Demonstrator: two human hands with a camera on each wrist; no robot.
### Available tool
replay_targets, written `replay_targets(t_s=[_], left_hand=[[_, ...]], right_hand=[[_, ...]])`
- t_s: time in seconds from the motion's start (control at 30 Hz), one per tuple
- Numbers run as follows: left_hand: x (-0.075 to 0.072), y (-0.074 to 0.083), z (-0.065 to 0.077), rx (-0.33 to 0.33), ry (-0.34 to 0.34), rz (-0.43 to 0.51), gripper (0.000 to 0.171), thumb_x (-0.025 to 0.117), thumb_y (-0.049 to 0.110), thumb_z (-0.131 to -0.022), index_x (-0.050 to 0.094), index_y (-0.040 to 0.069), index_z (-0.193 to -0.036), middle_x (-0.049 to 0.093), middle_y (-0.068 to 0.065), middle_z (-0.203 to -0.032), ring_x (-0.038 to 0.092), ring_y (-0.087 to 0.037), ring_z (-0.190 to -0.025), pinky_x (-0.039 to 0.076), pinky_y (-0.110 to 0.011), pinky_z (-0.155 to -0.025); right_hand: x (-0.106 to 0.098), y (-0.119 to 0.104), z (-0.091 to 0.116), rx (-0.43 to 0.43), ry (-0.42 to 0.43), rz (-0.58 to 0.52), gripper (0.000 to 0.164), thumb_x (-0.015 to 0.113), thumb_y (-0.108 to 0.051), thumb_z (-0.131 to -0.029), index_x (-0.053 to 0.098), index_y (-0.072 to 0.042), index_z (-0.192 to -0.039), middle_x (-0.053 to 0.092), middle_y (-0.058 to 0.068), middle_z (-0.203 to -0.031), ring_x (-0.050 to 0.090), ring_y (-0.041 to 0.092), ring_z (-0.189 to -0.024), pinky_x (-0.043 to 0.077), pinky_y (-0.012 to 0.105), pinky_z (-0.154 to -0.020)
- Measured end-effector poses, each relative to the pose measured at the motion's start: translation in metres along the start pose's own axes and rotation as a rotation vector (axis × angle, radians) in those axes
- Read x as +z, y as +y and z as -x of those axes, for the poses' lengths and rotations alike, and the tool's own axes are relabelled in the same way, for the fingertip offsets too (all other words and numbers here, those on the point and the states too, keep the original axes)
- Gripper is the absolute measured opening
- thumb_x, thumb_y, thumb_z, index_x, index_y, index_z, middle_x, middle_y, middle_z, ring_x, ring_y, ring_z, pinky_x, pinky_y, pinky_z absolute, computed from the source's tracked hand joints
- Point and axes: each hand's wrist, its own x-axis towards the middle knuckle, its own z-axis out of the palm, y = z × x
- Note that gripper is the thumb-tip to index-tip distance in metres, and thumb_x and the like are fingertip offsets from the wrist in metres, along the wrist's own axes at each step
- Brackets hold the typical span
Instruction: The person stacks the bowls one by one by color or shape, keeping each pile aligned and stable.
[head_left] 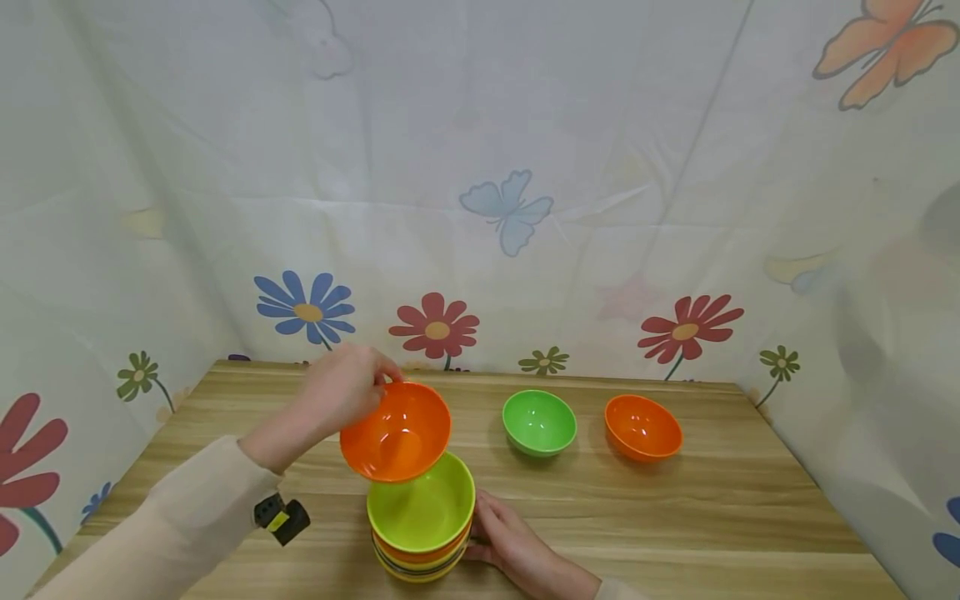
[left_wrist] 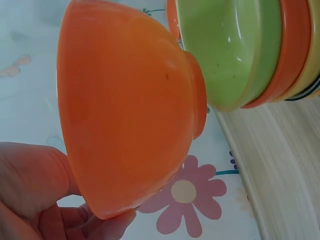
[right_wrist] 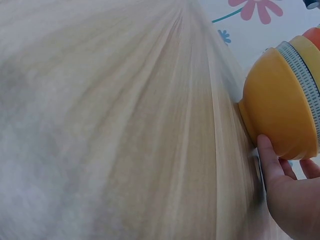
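Note:
My left hand (head_left: 348, 387) pinches an orange bowl (head_left: 397, 433) by its rim. This bowl hangs tilted over the stack, its inside facing the head camera; its outer wall and foot fill much of the left wrist view. Below it stands a stack of nested bowls, with a yellow-green bowl (head_left: 423, 508) on top and orange and yellow ones under it. At the bottom, a yellow-orange bowl (right_wrist: 280, 107) shows in the right wrist view, below a patterned band. My right hand (head_left: 517, 542) rests against the right side of the stack, thumb and fingers touching its lower wall.
Farther back on the wooden table (head_left: 675, 525) sit a green bowl (head_left: 540, 423) and, to its right, another orange bowl (head_left: 643, 428). A pale cloth (head_left: 600, 125) printed with flowers and butterflies hangs behind the table and along its sides.

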Motion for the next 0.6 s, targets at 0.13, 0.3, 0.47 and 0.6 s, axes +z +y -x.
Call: replay_targets(t_s=[0.13,0.3,0.47,0.6], left_hand=[[0.005,0.005,0.002,-0.008,-0.034,0.044,0.026,0.063,-0.005,-0.077,0.073,0.01,-0.096,0.067,-0.006,-0.084,0.057,-0.016,-0.065,0.052,-0.022,-0.053],[0.012,0.009,0.004,-0.008,-0.066,0.066,0.025,0.064,-0.005,-0.077,0.073,0.011,-0.095,0.066,-0.005,-0.082,0.057,-0.015,-0.065,0.053,-0.022,-0.054],[0.019,0.011,0.006,0.013,-0.08,0.054,0.024,0.065,-0.004,-0.076,0.073,0.012,-0.092,0.065,-0.004,-0.08,0.055,-0.015,-0.066,0.052,-0.022,-0.055],[0.025,0.011,0.007,0.029,-0.078,0.051,0.024,0.066,-0.004,-0.075,0.074,0.014,-0.088,0.065,-0.001,-0.078,0.054,-0.014,-0.066,0.05,-0.022,-0.055]], right_hand=[[0.0,0.0,0.0,-0.003,-0.004,0.004,0.059,0.032,-0.039,-0.1,0.029,0.005,-0.139,0.051,0.009,-0.127,0.054,0.015,-0.108,0.048,0.038,-0.09],[-0.001,0.0,0.001,0.003,0.003,0.01,0.059,0.033,-0.039,-0.1,0.029,0.006,-0.139,0.05,0.012,-0.129,0.054,0.016,-0.109,0.047,0.039,-0.091],[-0.001,-0.001,0.0,0.005,0.002,0.014,0.058,0.033,-0.039,-0.1,0.032,0.006,-0.137,0.052,0.01,-0.125,0.055,0.015,-0.107,0.048,0.039,-0.09],[-0.001,0.0,0.0,0.009,0.01,0.009,0.058,0.034,-0.039,-0.099,0.032,0.006,-0.136,0.053,0.009,-0.123,0.056,0.015,-0.106,0.048,0.039,-0.09]])
